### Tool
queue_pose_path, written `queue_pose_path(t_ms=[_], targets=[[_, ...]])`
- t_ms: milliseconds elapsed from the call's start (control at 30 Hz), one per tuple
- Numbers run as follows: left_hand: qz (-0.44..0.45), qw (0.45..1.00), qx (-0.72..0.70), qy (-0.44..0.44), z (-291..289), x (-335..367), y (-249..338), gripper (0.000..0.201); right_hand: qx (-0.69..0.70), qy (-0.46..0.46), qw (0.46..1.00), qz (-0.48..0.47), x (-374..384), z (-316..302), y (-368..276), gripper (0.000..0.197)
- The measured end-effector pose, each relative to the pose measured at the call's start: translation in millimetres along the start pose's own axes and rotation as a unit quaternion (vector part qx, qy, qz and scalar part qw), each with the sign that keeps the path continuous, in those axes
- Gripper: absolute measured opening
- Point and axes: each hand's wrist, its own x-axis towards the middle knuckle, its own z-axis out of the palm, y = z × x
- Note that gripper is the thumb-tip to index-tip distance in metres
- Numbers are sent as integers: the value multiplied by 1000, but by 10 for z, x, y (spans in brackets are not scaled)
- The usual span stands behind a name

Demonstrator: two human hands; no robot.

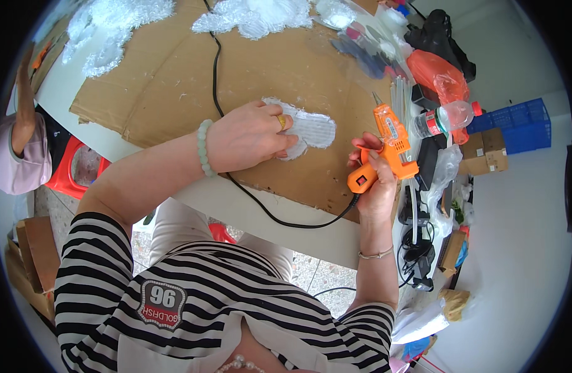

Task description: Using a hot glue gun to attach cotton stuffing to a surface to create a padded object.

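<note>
The left hand (252, 135) lies palm-down on a white ribbed foam piece (311, 128), fingers spread and pressed flat across its left half; this pins the piece against the brown cardboard sheet (174, 81) so that it cannot slide. The foam piece rests near the front edge of the cardboard, just left of the tool, with its right half left uncovered. The right hand (376, 180) is closed around the grip of an orange hot glue gun (388, 146), fingers wrapped about the handle; whether a finger rests on the trigger cannot be told. The gun is held with its nozzle pointing up and away from the person, clear of the foam piece and not touching it. Its black power cord (280, 219) leaves the base of the handle, loops along the front of the worktop (311, 239), passes under the left wrist and runs away across the cardboard. The cardboard appears to serve as a protective layer over the white worktop. More white foam pieces (255, 17) lie at the far edge of the cardboard, well apart from the hands. A clear plastic bottle (444, 118) with a red cap lies on its side just right of the gun, among bags and cables. Another person's arm (23, 105) shows at the left rim.
</note>
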Motion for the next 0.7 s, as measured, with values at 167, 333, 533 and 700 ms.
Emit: queue_pose_path(t_ms=[167,333,533,700], targets=[[9,999,3,36,3,-6,-3,18,-9,-53,998,30,57,300,-129,38],[10,1000,-6,19,19,-15,-15,20,26,-74,997,21,189,524,19,39],[-8,1000,-12,-8,14,-54,-12,17,36,-65,996,44,227,438,186,38],[2,1000,-19,6,-15,-52,-25,14,29,-56,997,51,189,447,183,37]])
